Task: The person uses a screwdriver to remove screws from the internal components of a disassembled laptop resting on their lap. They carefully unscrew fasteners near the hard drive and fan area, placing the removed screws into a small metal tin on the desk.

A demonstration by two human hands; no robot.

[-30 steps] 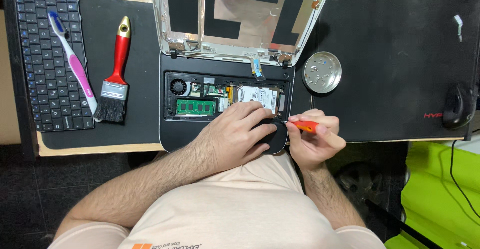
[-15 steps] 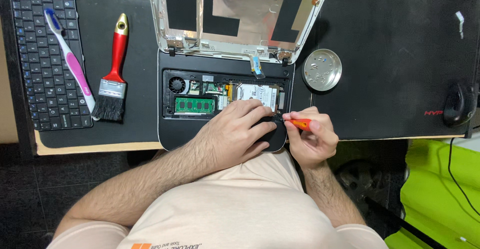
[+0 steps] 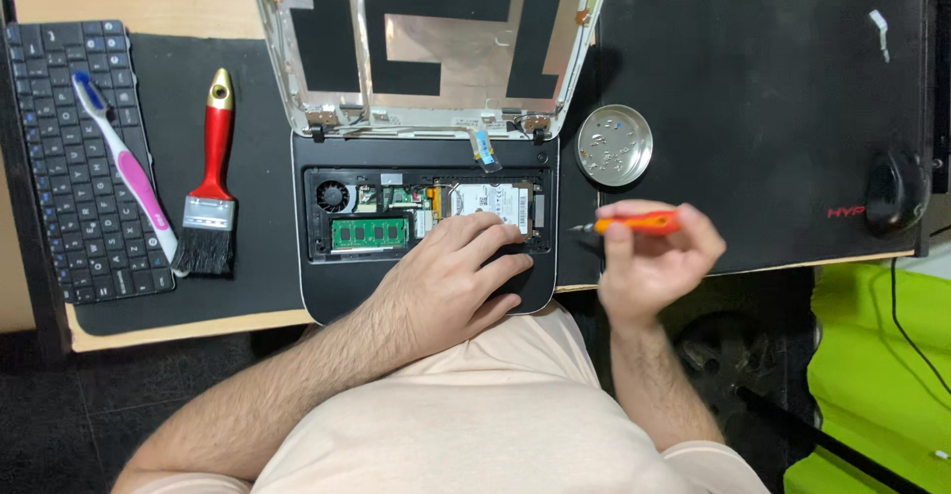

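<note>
Orange-handled small screwdriver (image 3: 639, 223) has just come away from the opened black netbook base (image 3: 426, 226). A second ago its tip was down at the bottom right corner of the open bay, tucked against the other hand; now the right hand (image 3: 649, 261) has pulled out to the side and holds it level, thumb and fingers pinched around the handle, tip pointing left just off the laptop's edge. The left hand (image 3: 451, 281) hasn't budged: fingers spread flat over the palm rest and the lower edge of the silver hard drive (image 3: 485, 202). I'd guess a screw just came out, and the round metal dish of screws (image 3: 613, 144) sits close by. Can't see a screw on the tip though.
</note>
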